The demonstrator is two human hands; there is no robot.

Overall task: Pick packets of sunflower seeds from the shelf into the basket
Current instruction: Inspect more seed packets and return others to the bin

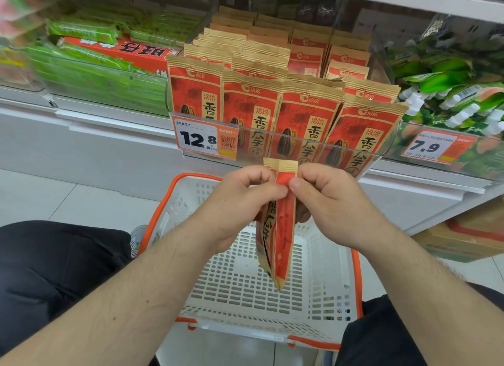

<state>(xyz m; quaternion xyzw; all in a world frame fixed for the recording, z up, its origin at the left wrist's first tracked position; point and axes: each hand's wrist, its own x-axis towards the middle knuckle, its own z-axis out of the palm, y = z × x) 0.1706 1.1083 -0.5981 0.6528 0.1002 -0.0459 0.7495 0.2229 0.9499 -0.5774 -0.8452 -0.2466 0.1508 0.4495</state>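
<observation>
Hands: my left hand [240, 199] and right hand [327, 199] both pinch packets [283, 229] near top edge.
Basket: white basket [321, 297] directly below, packets hanging over it.
Shelf: clear bin lip [313, 141] just above knuckles.

Two hands [240, 202], two held packets [283, 229], one basket [327, 270], perhaps.

1. We see two bare forearms with no sleeves reaching them, no watch or bands at the wrists.
2. Our left hand [240, 202] and right hand [327, 199] wear no gloves or rings; the nails are short.
3. We wear dark, black-looking trousers [54, 270], creased over both legs.
</observation>
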